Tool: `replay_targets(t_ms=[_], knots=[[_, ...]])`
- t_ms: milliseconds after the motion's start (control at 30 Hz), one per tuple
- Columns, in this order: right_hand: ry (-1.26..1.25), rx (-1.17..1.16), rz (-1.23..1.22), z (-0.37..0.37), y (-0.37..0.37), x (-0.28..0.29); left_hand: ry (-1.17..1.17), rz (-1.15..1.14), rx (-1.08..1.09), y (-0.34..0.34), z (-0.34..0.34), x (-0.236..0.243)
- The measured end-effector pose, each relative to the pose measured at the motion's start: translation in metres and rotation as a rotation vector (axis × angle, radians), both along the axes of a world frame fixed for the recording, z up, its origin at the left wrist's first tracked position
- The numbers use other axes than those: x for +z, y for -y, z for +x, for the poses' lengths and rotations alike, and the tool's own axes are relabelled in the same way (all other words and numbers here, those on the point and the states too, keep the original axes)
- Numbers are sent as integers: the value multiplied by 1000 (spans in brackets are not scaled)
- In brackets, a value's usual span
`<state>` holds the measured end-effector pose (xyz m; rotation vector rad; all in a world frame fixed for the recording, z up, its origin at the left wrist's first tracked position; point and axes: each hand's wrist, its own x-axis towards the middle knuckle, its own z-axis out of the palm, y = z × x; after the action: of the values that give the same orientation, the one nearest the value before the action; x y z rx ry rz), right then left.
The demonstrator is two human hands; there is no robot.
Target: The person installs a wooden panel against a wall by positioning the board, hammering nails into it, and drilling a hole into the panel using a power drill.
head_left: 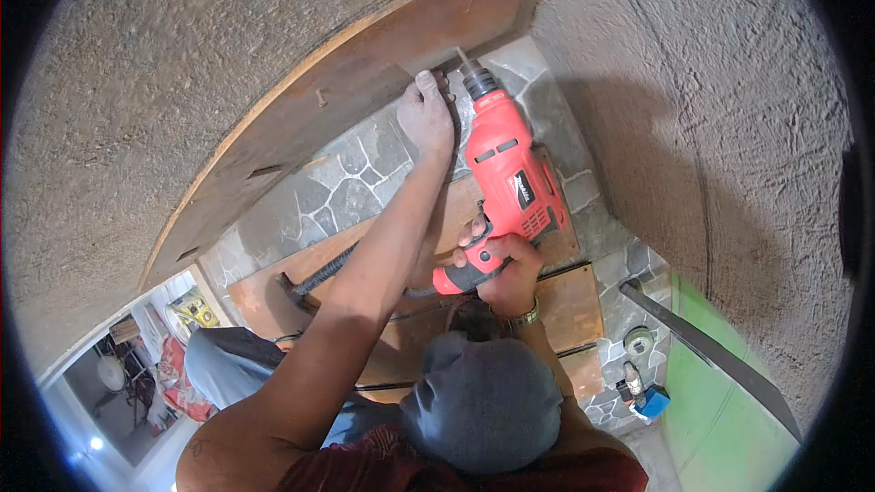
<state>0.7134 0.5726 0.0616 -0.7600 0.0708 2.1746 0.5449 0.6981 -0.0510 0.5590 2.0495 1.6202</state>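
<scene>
My right hand is closed around the handle of a red power drill, a finger near its trigger. The drill points away from me, and its bit reaches the lower edge of a brown wooden board along the rough wall. Just left of the chuck, my left hand is curled with the thumb up by that edge. Its fingers are mostly hidden, so what they grip cannot be made out. A screw or nail sticks out of the board.
Wooden planks lie on the stone-patterned floor. What looks like a black-handled hammer rests there, partly behind my left forearm. At right are a long flat bar, a round roll and a blue object. A rough wall rises close by.
</scene>
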Motion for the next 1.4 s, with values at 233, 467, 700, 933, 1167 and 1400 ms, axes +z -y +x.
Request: replay_targets(t_ms=[233, 467, 700, 933, 1167, 1400], knots=[[135, 52, -40, -8, -7, 17, -51, -38, 60, 1, -7, -2], [-26, -2, 32, -2, 3, -6, -19, -35, 63, -3, -9, -14], [-43, 37, 12, 3, 8, 5, -183, -69, 75, 2, -29, -32], [72, 56, 58, 3, 10, 19, -54, -30, 63, 0, -19, -21], [86, 90, 65, 18, 9, 18, -16, -22, 38, -1, -12, -17], [-25, 46, 49, 59, 50, -7, -154, -107, 25, 0, -8, -17]])
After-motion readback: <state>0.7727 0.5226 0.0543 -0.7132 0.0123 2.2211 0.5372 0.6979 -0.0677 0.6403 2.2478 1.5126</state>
